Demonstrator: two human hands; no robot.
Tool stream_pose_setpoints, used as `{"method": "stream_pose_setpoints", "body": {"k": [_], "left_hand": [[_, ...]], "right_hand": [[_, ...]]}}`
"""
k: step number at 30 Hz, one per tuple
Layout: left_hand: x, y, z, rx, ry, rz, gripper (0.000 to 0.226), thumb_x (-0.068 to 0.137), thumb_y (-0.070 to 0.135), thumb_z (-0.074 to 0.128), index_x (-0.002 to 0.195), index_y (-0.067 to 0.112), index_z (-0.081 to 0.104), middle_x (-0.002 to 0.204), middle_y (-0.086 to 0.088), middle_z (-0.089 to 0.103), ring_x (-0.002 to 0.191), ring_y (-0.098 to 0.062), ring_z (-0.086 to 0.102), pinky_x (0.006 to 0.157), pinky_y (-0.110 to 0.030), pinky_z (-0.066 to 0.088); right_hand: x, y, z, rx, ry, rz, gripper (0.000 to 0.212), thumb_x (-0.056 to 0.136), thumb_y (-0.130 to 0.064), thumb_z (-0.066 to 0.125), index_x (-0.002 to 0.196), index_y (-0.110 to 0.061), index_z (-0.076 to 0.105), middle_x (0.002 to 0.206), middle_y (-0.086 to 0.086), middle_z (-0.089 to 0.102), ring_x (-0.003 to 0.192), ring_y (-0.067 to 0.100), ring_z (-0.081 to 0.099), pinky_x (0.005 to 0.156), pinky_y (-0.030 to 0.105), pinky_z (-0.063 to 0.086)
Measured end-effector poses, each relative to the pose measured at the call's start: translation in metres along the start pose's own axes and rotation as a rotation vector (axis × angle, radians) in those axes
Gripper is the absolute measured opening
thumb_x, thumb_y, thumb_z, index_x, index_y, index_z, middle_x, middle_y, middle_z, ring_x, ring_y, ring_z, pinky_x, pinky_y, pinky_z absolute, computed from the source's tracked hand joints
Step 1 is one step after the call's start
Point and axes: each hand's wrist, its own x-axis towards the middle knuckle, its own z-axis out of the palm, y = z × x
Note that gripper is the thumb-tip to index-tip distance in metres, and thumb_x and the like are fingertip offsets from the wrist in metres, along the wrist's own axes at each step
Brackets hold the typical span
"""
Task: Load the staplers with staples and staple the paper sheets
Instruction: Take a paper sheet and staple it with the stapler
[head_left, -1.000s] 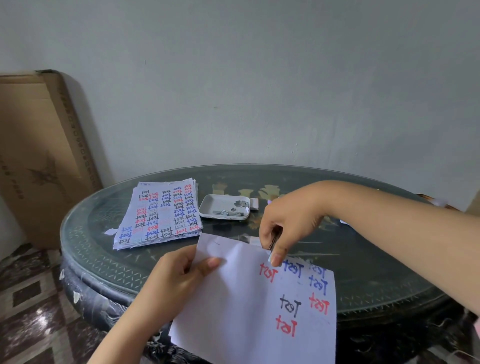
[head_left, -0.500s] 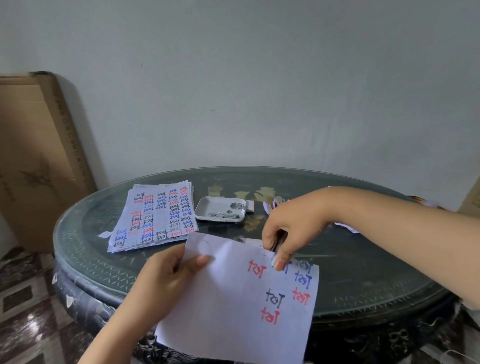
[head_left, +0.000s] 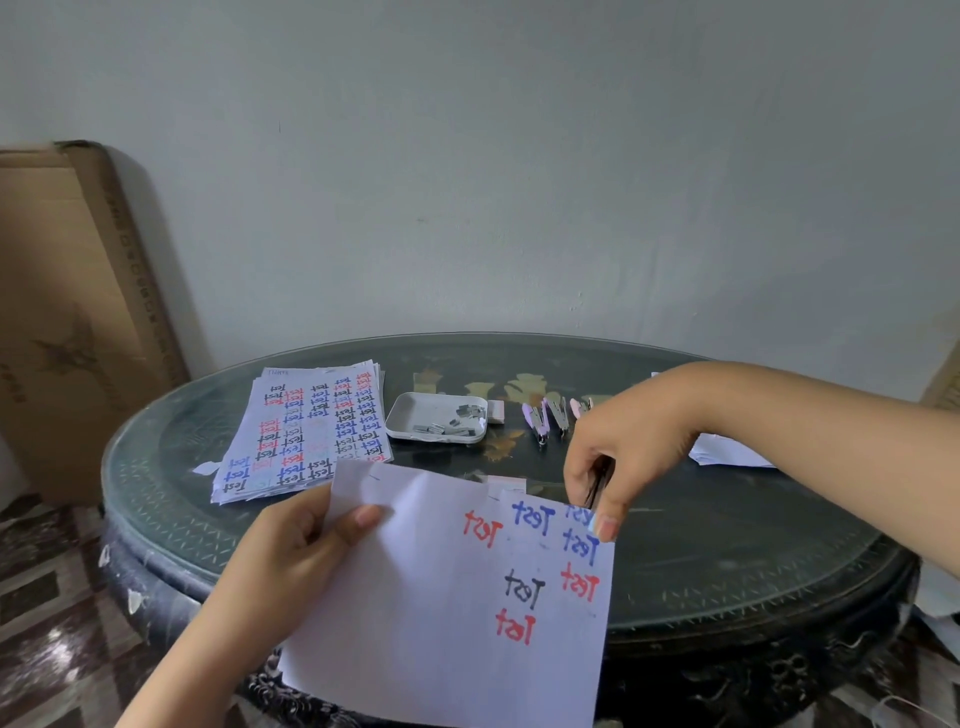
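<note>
**White sheets held at both top corners, stapler on the right one**

On my head feed the left hand (head_left: 306, 540) grasps the white sheets (head_left: 415, 597) at their top left corner, thumb pressed flat on the front and fingers curled behind. The sheets are lifted off the round dark table (head_left: 753, 545) and tilted towards the camera, with their lower edge hanging past the table's near rim. Handwritten "Test" words in red, blue and black run down the right side, upside down to me. The right hand (head_left: 628, 457) is clenched round a slim dark stapler (head_left: 597, 486) set at the sheets' top right corner. Fingers cover most of it, so I cannot tell whether it is squeezed down on the paper.

Behind, at the left of the table, lies a stack of paper (head_left: 311, 426) covered in the same writing. Just right of it sits a white tray (head_left: 410, 410) with loose staples (head_left: 457, 423) in it, and a small white box (head_left: 496, 410) just beside the tray's right end. A row of small lilac staplers (head_left: 537, 423) lies right of that, near the right hand. More white paper (head_left: 727, 452) shows beyond the right wrist. A cardboard box (head_left: 67, 312) leans against the grey wall (head_left: 519, 182) at the left.
</note>
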Motion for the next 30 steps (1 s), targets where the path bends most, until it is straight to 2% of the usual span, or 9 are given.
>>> {"method": "stream_pose_setpoints", "body": {"k": [3,5,7,13,16,19,22,26,30], "left_hand": [[0.000,-0.006,0.000,0.003,0.017,-0.008,0.022,0.076,0.036,0.064,0.057,0.025,0.061,0.047,0.006,0.045,0.045,-0.007,0.035,0.040,-0.020,0.025],[-0.001,-0.005,0.001,-0.001,0.013,-0.001,0.022,0.075,0.037,0.064,0.058,0.023,0.061,0.047,0.005,0.045,0.046,-0.008,0.036,0.041,-0.021,0.024],[-0.002,-0.004,0.003,-0.031,0.012,-0.010,0.021,0.076,0.033,0.065,0.055,0.029,0.064,0.045,0.006,0.048,0.042,-0.004,0.036,0.039,-0.017,0.026],[-0.004,-0.004,0.002,-0.043,-0.017,0.003,0.022,0.075,0.042,0.074,0.058,0.031,0.066,0.047,0.005,0.050,0.045,-0.004,0.038,0.042,-0.018,0.027],[-0.004,-0.003,0.004,-0.039,0.008,0.008,0.023,0.076,0.035,0.067,0.054,0.031,0.063,0.044,0.006,0.044,0.043,-0.003,0.032,0.039,-0.017,0.024],[-0.004,-0.007,0.003,-0.067,-0.014,0.005,0.028,0.076,0.054,0.070,0.065,0.028,0.069,0.053,0.002,0.057,0.050,-0.007,0.045,0.048,-0.021,0.033],[-0.003,-0.010,0.003,-0.106,-0.014,-0.023,0.023,0.073,0.049,0.071,0.075,0.026,0.071,0.067,-0.003,0.070,0.060,-0.012,0.057,0.057,-0.027,0.042],[-0.002,-0.015,0.004,-0.096,0.001,-0.023,0.031,0.074,0.055,0.071,0.082,0.025,0.072,0.076,-0.011,0.072,0.065,-0.018,0.061,0.065,-0.036,0.048],[-0.002,-0.014,0.008,-0.087,0.004,-0.039,0.015,0.074,0.038,0.065,0.076,0.025,0.071,0.072,-0.011,0.071,0.062,-0.016,0.059,0.061,-0.033,0.044]], "right_hand": [[0.001,-0.003,-0.001,-0.017,-0.003,-0.034,0.042,0.084,-0.041,0.069,0.098,-0.003,0.064,0.077,0.000,0.052,0.069,0.012,0.042,0.059,0.016,0.034],[0.001,-0.006,-0.002,-0.026,-0.008,-0.041,0.042,0.085,-0.041,0.068,0.095,-0.001,0.063,0.076,0.006,0.047,0.068,0.012,0.038,0.056,0.013,0.032],[0.000,-0.008,-0.002,-0.033,-0.008,-0.039,0.040,0.084,-0.041,0.069,0.098,-0.004,0.065,0.086,0.020,0.053,0.068,0.011,0.039,0.055,0.012,0.032],[-0.001,-0.010,-0.004,-0.119,-0.052,0.000,0.034,0.084,-0.042,0.069,0.107,-0.018,0.069,0.101,-0.004,0.071,0.078,0.003,0.055,0.066,0.013,0.038],[0.001,-0.009,-0.001,-0.154,-0.034,-0.011,0.032,0.084,-0.043,0.069,0.104,-0.018,0.068,0.100,-0.003,0.070,0.079,0.006,0.054,0.066,0.015,0.039],[0.001,-0.009,0.001,-0.161,-0.036,-0.023,0.031,0.084,-0.042,0.068,0.103,-0.017,0.068,0.100,-0.001,0.070,0.082,0.008,0.056,0.068,0.017,0.041],[-0.001,-0.010,0.001,-0.170,-0.020,-0.028,0.032,0.085,-0.042,0.067,0.103,-0.016,0.067,0.099,0.000,0.069,0.082,0.009,0.056,0.066,0.017,0.040],[0.000,-0.007,0.004,-0.184,0.057,-0.040,0.028,0.086,-0.039,0.067,0.099,-0.014,0.065,0.096,0.002,0.066,0.079,0.011,0.053,0.062,0.017,0.037],[0.000,-0.002,0.007,-0.202,0.080,-0.029,0.029,0.086,-0.038,0.067,0.099,-0.012,0.065,0.097,0.004,0.067,0.084,0.019,0.057,0.067,0.022,0.040]]}}
